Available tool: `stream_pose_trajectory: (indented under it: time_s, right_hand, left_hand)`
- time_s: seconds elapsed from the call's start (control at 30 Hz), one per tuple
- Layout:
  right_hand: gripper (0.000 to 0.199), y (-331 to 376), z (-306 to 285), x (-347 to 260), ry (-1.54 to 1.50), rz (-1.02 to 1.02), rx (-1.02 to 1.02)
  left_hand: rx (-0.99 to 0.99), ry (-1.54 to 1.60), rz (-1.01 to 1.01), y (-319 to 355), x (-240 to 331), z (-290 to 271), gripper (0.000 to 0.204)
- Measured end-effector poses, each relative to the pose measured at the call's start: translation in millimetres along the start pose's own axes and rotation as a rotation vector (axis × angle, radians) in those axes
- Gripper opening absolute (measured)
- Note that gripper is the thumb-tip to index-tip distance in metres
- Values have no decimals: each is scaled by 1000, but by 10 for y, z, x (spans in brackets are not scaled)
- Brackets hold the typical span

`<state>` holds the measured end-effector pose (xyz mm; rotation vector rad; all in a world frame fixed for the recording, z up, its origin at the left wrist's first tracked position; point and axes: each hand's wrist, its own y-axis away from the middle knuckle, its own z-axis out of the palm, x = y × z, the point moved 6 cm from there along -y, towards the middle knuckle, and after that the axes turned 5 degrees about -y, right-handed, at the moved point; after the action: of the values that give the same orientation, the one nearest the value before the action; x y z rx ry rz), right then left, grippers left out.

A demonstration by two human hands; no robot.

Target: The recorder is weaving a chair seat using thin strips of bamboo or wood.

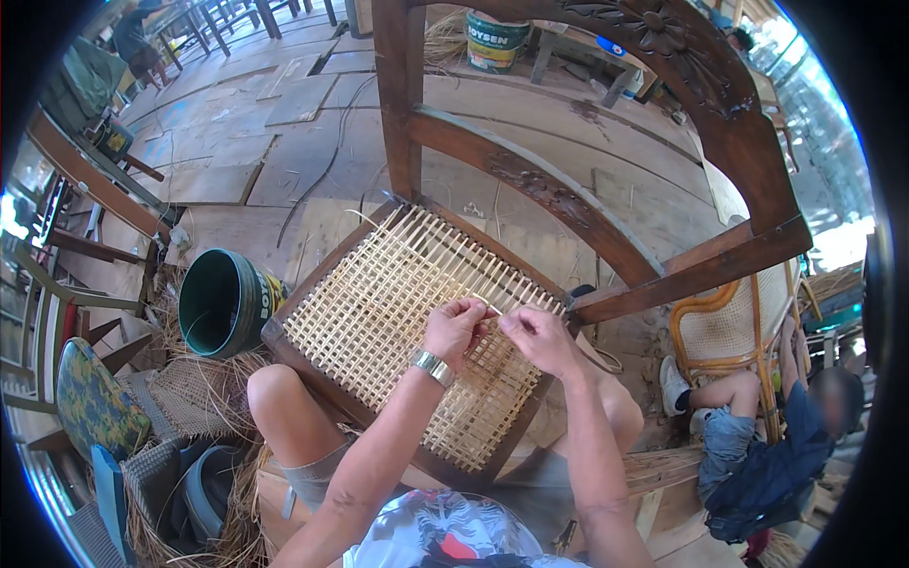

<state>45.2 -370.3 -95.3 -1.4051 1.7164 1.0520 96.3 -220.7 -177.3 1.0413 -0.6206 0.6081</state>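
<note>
A dark wooden chair (540, 180) with a carved back rests across my knees, its seat frame filled by a pale cane weave (355, 303). Toward the chair back the weave is looser, with strands running one way and gaps between them. Over the seat's right part, my left hand (453, 331), with a metal watch on its wrist, pinches a thin cane strip (491, 308). Close beside it, my right hand (538, 336) is closed on the same strip, thumb against fingers. The fingertips partly hide the strip, and where its ends run I cannot tell.
A dark green bucket (218, 303) lies tipped left of the seat, near loose fibre and a camouflage-patterned cushion (99, 393). At right, another person (772, 464) sits by a rattan chair (720, 327). Beyond the chair back stand a paint bucket (496, 43) and a low bench (587, 57).
</note>
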Motion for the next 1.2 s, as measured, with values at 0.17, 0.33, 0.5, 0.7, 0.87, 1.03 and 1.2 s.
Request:
stream_pose_trajectory:
  time_s: [0.17, 0.33, 0.5, 0.7, 0.87, 1.03, 1.2]
  right_hand:
    - [33, -90, 112, 134, 129, 169, 93]
    - [30, -68, 238, 308, 37, 44, 183]
    - [28, -109, 257, 346, -91, 42, 244]
    - [32, -198, 213, 380, -475, 345, 68]
    - [27, -353, 174, 219, -539, 533, 18]
    - [22, -454, 268, 395, -136, 295, -145]
    - [18, -385, 371, 572, -276, 183, -14]
  left_hand:
    - [19, 119, 7, 43, -1, 73, 8]
    - [150, 7, 75, 92, 32, 64, 10]
    - [303, -96, 146, 21, 94, 32, 14]
    - [304, -15, 135, -96, 35, -73, 13]
    - [282, -25, 177, -104, 12, -60, 13]
    - [247, -185, 203, -63, 43, -45, 12]
    - [390, -545, 312, -137, 92, -64, 18]
